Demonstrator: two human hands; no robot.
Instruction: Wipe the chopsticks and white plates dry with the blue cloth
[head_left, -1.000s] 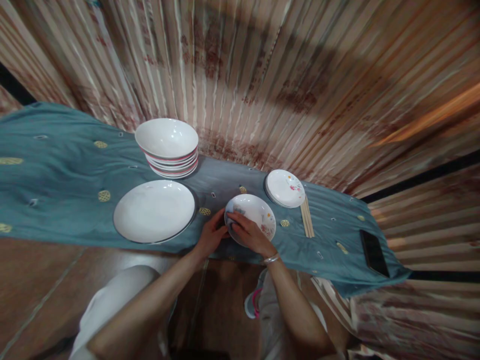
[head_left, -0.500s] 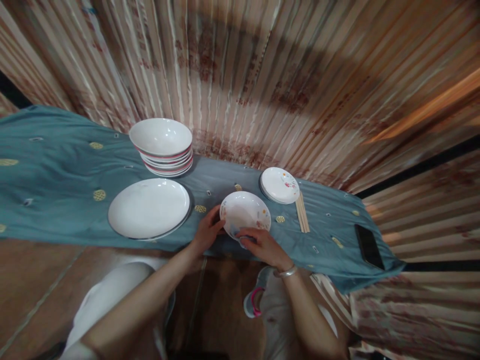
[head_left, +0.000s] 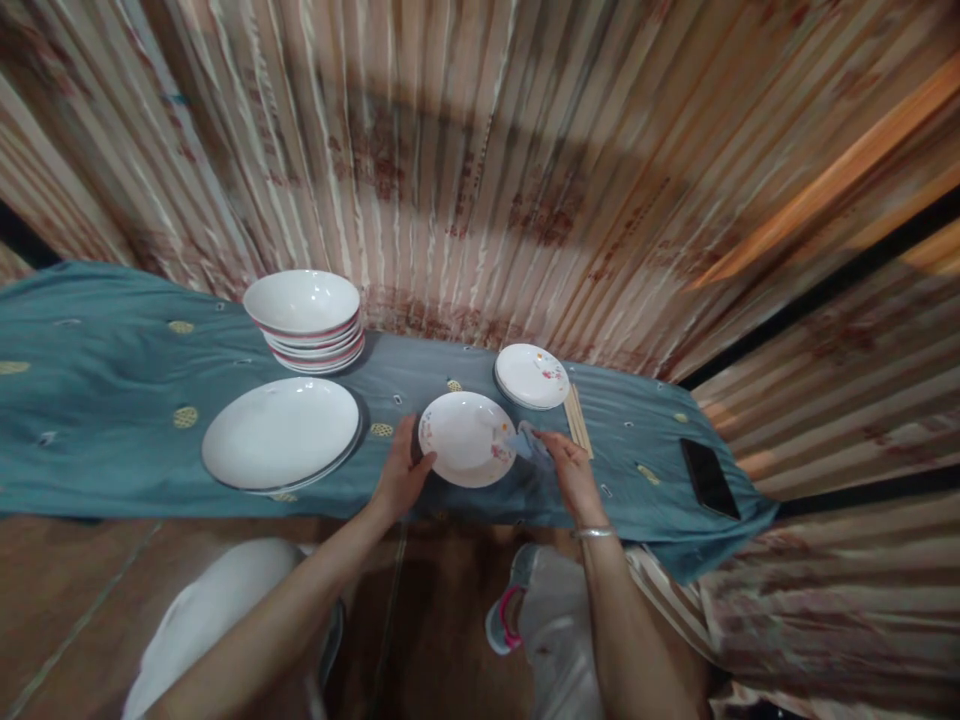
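The flowered dish [head_left: 466,440] sits in front of you near the middle of the desk [head_left: 97,400], which is draped in a blue-green cover with yellow pineapple prints. At the left you have a large white plate [head_left: 281,435], lying near the front edge, and just behind it a stack of white bowls [head_left: 302,305] with red bands showing on their sides. Next comes your left hand [head_left: 403,475], its fingers gripping the left rim of the dish, thumb on top. Over the dish's right rim hangs a pale blue cloth [head_left: 531,447], blurred, pinched in the fingers of your right hand [head_left: 570,470]; you cannot tell whether it touches the rim. Behind the cloth stands a pile of small flowered plates [head_left: 531,375], with wooden chopsticks [head_left: 577,422] beside it. Farther right, you have a dark phone [head_left: 709,478] lying flat.
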